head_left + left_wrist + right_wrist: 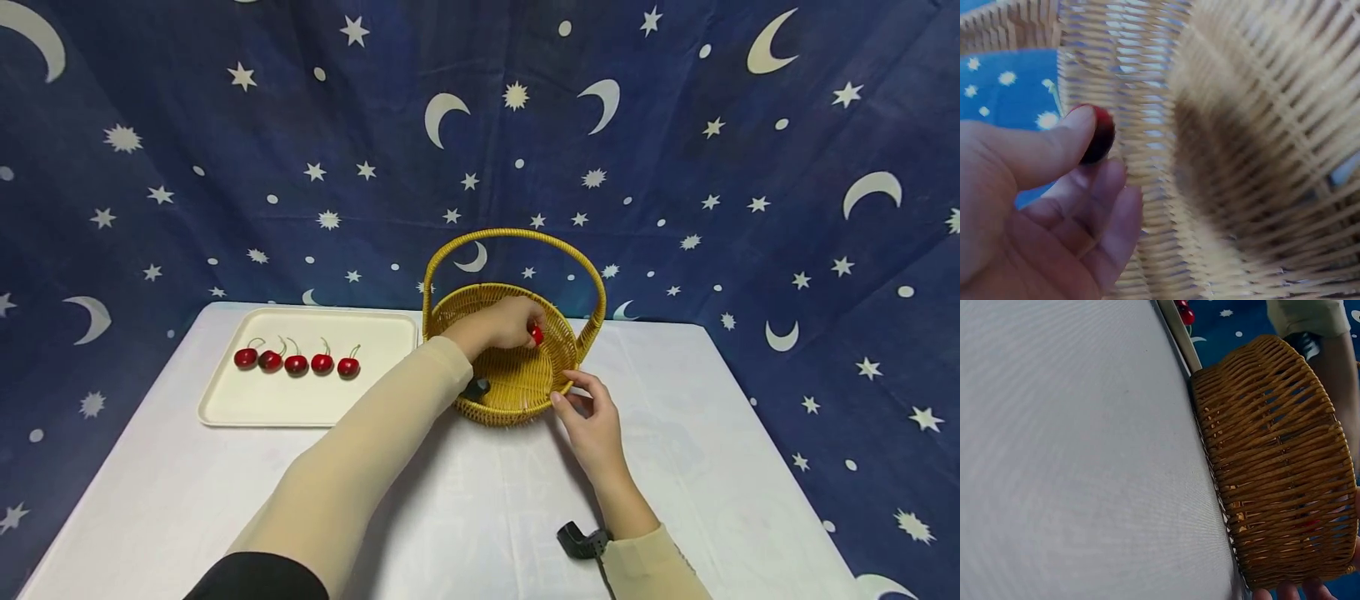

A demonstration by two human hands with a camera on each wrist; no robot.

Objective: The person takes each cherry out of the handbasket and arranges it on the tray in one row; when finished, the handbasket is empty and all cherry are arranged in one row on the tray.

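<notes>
My left hand (510, 321) reaches into the yellow wicker basket (510, 413) and pinches a dark red cherry (1104, 136) between thumb and fingers. In the head view that cherry (536, 334) shows near the basket's right inner wall, above the woven bottom. At the basket's right front edge, my right hand (596, 421) holds the rim with thumb and fingers. Its fingertips (1288, 591) show against the outer wall in the right wrist view. Several red cherries (296, 365) with green stems lie in a row on the cream tray (375, 402) to the left.
A tall arched handle (513, 233) rises over the basket. The tray stands close to the basket's left side on a white-covered table (480, 517). A dark blue cloth (675, 167) with moons and stars hangs behind. A black wrist camera (577, 542) sits by the right sleeve.
</notes>
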